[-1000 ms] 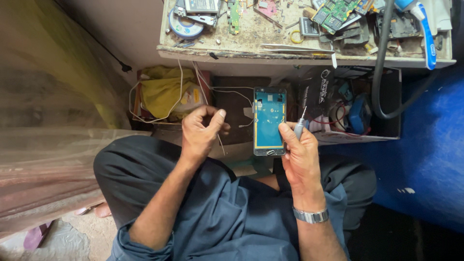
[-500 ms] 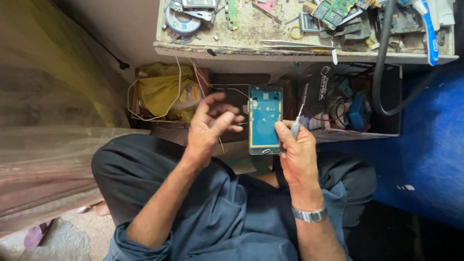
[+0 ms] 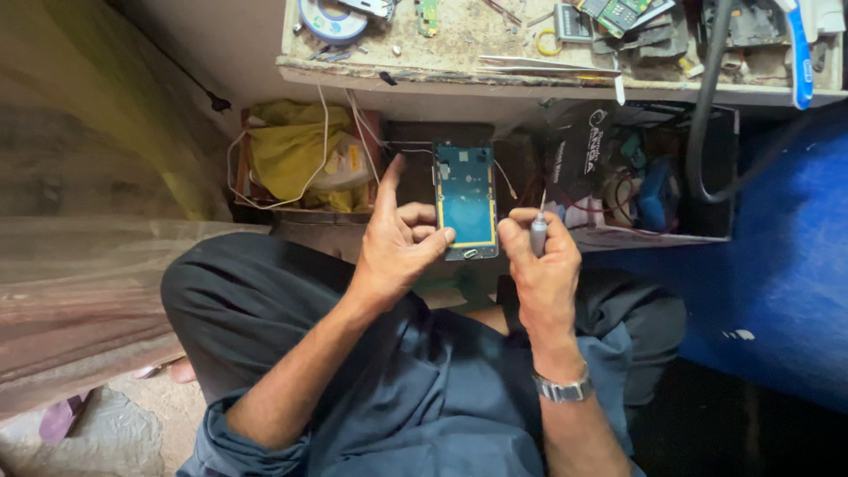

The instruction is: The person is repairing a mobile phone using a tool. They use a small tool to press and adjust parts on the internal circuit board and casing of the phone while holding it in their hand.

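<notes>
Over my lap, below the worktop (image 3: 459, 75): left hand (image 3: 402, 247) pinching the opened phone (image 3: 465, 199), forefinger raised; right hand (image 3: 541, 265) gripping the screwdriver (image 3: 538, 231); I judge a steadied phone and an upright tip essential.

A worn workbench (image 3: 459, 72) carries circuit boards (image 3: 618, 13), a tape roll (image 3: 325, 18) and tweezers (image 3: 539, 64).
</notes>
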